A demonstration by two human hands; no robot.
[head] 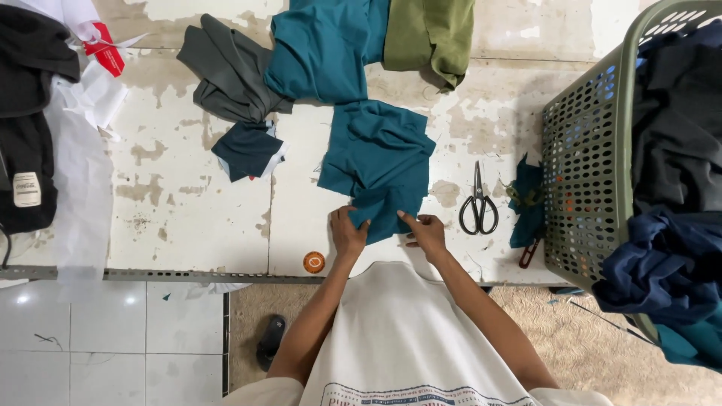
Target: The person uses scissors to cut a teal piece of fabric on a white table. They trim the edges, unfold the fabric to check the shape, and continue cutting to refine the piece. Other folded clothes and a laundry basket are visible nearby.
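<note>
A teal piece of cloth (380, 162) lies crumpled on the worn white table (188, 203). My left hand (348, 234) pinches its near left corner. My right hand (426, 231) rests on the near right corner, with the index finger pointing onto the fabric. Both hands are at the table's front edge, close together.
More garments lie at the back: grey (229, 71), teal (323, 45), olive (429, 34), and a small dark folded piece (248, 149). Black scissors (478, 204) lie right of the cloth. A green perforated basket (590, 165) full of dark clothes stands at right. An orange round object (313, 262) sits near the edge.
</note>
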